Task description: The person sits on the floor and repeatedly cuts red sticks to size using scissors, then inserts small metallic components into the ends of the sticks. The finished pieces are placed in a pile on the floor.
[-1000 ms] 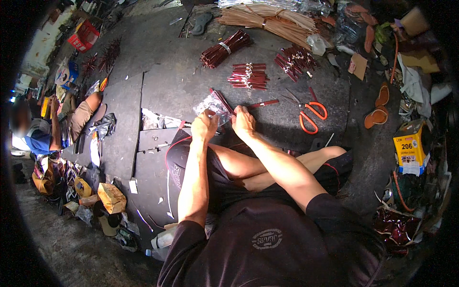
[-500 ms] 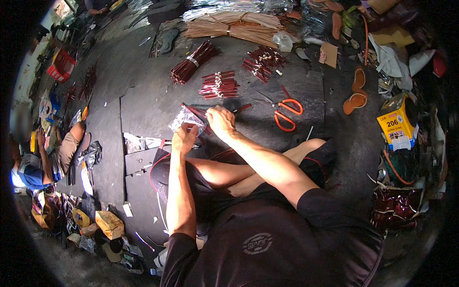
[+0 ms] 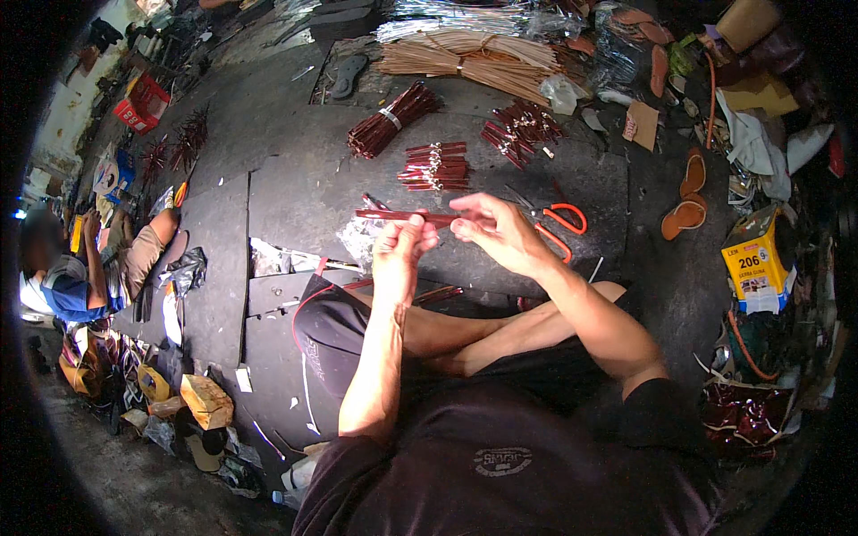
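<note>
A narrow, shiny dark red strap (image 3: 380, 214) is stretched level above the mat. My left hand (image 3: 400, 255) pinches it between thumb and fingers. At the strap's right end is my right hand (image 3: 502, 234), its thumb and forefinger apart on either side of that end; whether they touch it is unclear. Beneath the left hand lies a crumpled clear plastic bag (image 3: 359, 241). Orange-handled scissors (image 3: 565, 221) rest just beyond the right hand, partly covered by it. Ahead are a row of dark red straps with silvery fittings (image 3: 433, 167) and a similar loose pile (image 3: 523, 129).
A tied bundle of dark red strips (image 3: 391, 121) and a tan bundle (image 3: 465, 58) lie farther out. Brown sandals (image 3: 686, 205) and a yellow box (image 3: 753, 261) are at right. Another person (image 3: 76, 277) sits at far left. My crossed legs (image 3: 483, 335) are under my arms.
My hands have risen off the plastic bag and moved right, the left now holding the strap level. The right hand's fingers have spread. The whole view has shifted slightly.
</note>
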`<act>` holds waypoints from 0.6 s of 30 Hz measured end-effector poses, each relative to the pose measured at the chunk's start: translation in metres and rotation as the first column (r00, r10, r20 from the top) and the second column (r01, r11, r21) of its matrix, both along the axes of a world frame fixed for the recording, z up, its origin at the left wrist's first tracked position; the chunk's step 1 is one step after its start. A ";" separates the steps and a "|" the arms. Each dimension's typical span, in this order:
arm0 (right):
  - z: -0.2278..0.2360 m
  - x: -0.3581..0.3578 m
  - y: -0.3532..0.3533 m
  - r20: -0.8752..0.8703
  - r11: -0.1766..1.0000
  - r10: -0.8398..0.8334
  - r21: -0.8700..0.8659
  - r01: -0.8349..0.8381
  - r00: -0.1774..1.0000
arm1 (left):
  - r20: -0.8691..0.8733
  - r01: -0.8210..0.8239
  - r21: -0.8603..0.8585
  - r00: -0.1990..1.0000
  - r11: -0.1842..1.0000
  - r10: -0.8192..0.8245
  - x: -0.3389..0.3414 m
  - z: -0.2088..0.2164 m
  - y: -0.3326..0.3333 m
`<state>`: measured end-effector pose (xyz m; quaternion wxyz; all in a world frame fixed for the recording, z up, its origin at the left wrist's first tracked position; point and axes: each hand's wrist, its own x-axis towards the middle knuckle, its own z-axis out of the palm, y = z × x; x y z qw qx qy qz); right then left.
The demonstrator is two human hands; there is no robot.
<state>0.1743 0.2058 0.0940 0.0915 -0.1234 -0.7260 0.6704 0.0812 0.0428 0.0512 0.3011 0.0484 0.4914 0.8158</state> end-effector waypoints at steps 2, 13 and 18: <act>-0.006 0.007 0.002 0.035 0.999 0.037 0.000 -0.037 0.999 | -0.015 0.009 -0.009 1.000 1.000 -0.009 0.015 0.007 0.005; 0.010 0.024 -0.014 0.019 0.992 0.123 0.033 -0.124 0.992 | -0.084 -0.275 0.020 0.958 0.961 0.276 -0.003 0.023 0.005; 0.019 0.031 -0.007 0.101 0.993 0.115 -0.028 -0.113 0.988 | -0.259 -0.282 -0.067 0.931 0.957 0.256 -0.007 0.035 0.004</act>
